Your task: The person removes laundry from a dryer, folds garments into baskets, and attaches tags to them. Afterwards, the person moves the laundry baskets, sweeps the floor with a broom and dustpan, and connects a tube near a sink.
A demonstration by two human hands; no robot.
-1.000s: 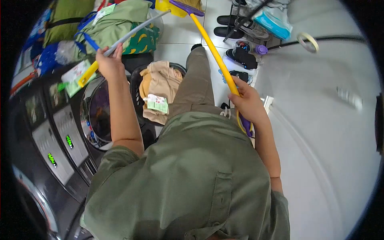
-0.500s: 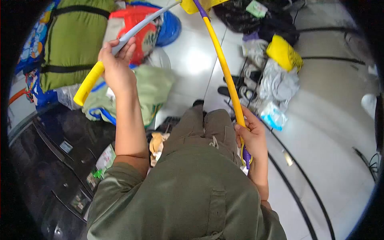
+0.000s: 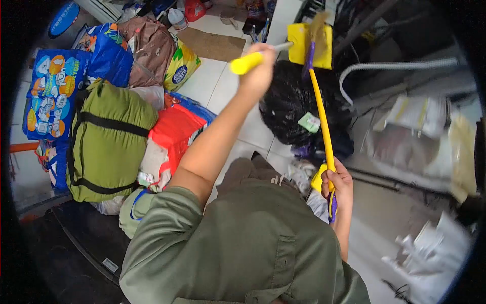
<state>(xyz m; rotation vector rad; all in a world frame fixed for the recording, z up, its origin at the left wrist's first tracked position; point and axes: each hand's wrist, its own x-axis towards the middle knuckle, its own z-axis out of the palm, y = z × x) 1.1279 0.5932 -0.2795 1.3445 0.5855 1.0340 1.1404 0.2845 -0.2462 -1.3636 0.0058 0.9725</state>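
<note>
My left hand (image 3: 255, 71) is closed round the dustpan handle (image 3: 246, 63), whose yellow grip points toward me; a grey rod runs from it to the yellow dustpan (image 3: 298, 42) at the upper right. On the right, my right hand (image 3: 339, 183) grips the yellow broom stick (image 3: 324, 119) near its purple end. The purple and tan broom head (image 3: 315, 38) lies over the dustpan, blurred by motion. Behind the stick sits a black plastic bag (image 3: 288, 99) with a pale green label.
To the left are a green strapped bundle (image 3: 114, 139), a red bag (image 3: 174, 133), blue patterned bags (image 3: 55, 96) and a brown bag (image 3: 147, 48). A brown mat (image 3: 210, 44) lies on the white tiles. At right stands a rack (image 3: 385, 185) with plastic-wrapped things.
The view has moved forward past the laundry basket and shoes. My left hand has swung right with the dustpan handle, and dustpan and broom head are now at the upper right, over the black bag.
</note>
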